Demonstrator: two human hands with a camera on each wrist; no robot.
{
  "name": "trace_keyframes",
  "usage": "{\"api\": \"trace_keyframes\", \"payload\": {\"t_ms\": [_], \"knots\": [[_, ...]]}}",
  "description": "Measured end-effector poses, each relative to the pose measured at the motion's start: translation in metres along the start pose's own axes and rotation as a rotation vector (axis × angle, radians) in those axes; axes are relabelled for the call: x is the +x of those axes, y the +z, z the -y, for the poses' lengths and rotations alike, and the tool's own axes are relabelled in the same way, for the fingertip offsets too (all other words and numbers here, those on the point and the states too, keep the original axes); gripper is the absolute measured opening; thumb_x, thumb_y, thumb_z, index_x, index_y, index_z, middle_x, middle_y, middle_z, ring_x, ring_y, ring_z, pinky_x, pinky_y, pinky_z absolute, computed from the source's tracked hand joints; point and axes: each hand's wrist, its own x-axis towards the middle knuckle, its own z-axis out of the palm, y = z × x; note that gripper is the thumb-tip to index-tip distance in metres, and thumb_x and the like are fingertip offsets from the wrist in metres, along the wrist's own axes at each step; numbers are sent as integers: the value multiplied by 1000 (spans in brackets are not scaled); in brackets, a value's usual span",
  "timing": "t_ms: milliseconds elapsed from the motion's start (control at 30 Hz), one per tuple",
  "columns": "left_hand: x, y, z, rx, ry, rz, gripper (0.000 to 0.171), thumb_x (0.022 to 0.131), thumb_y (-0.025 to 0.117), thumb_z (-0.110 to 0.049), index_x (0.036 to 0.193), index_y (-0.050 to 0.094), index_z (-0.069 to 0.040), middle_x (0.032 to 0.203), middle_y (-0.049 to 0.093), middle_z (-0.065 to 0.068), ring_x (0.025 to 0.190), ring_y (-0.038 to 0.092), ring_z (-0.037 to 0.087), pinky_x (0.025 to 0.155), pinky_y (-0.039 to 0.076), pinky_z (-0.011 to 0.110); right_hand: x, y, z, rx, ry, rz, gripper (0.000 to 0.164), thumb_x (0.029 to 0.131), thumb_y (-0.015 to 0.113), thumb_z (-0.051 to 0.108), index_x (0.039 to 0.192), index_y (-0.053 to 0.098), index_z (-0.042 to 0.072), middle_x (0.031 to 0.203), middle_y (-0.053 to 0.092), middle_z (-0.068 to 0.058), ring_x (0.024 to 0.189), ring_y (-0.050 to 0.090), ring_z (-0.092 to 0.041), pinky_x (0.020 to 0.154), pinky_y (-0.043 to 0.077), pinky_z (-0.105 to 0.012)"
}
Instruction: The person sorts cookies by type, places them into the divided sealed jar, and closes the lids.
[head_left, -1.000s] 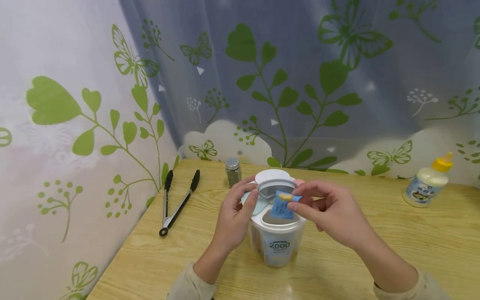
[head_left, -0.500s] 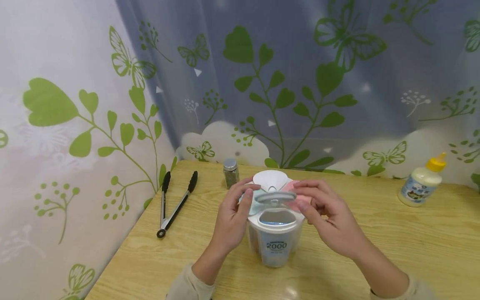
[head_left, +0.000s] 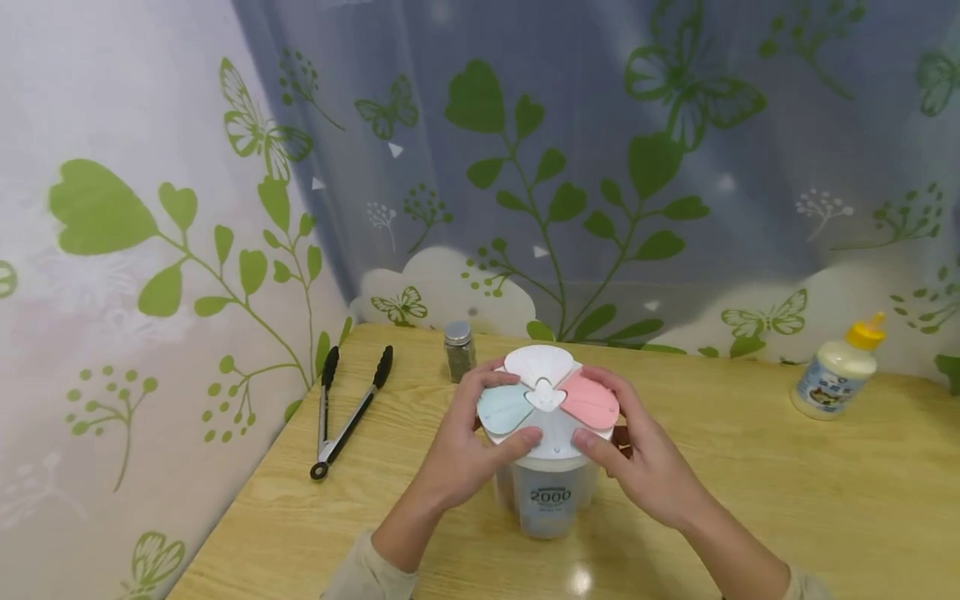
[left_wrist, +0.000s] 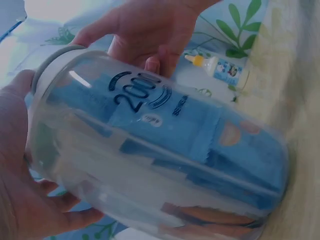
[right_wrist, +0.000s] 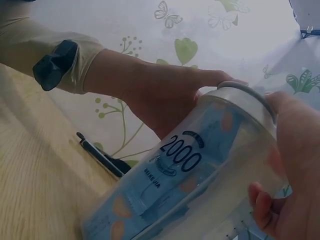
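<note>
A clear plastic storage canister (head_left: 551, 504) stands upright on the table between both hands. Its round lid has petal-shaped flaps: white at the back, mint (head_left: 504, 407) on the left, pink (head_left: 592, 400) on the right and a pale front flap (head_left: 557, 437), all lying flat. My left hand (head_left: 467, 442) grips the left of the lid, thumb on the front flap. On the opposite side my right hand (head_left: 636, 454) holds the rim, its thumb also on that flap. Through the wall, the left wrist view shows blue packets (left_wrist: 175, 132) and brownish contents (left_wrist: 210, 216) in another compartment.
Metal tongs with black tips (head_left: 348, 425) lie spread on the left of the table. Behind the canister stands a small jar of dried herbs (head_left: 459, 354). A yellow-capped squeeze bottle (head_left: 832, 379) is at the far right, near the patterned curtain.
The right hand has let go of a blue packet, which went into the front compartment. The raised front flap has come down flat, and both thumbs now rest on it.
</note>
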Motion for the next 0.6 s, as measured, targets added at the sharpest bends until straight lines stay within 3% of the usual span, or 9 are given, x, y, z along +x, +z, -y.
{"api": "trace_keyframes", "payload": {"t_ms": [167,300,467,600], "knots": [[-2,5,2,-129,-23,49,60,85,78,-21,133,43,-18,162,23,1,134,44,28,103,45,40,-2,3,-7,127,-38,2,63,98,58,3,151,29,18,135,42,-13,78,66,-16,64,54,-28],[-1,5,5,-161,-38,60,58,86,78,-20,131,42,-19,161,23,-2,136,41,27,103,45,38,-2,5,-11,174,-94,-12,65,95,59,-3,150,30,13,131,41,-13,70,61,-10,55,50,-27],[-2,2,5,-170,-51,90,57,87,77,-22,132,41,-21,162,20,-5,142,37,27,103,47,36,-3,7,-12,162,-130,-26,66,93,59,-5,151,32,13,129,42,-14,65,51,-9,48,43,-27],[0,0,3,-145,-59,111,59,88,76,-25,135,40,-21,163,19,-3,141,37,28,103,46,38,-3,3,-10,91,-68,-26,66,95,62,2,151,34,20,130,46,-10,69,57,-11,53,47,-27]]}}
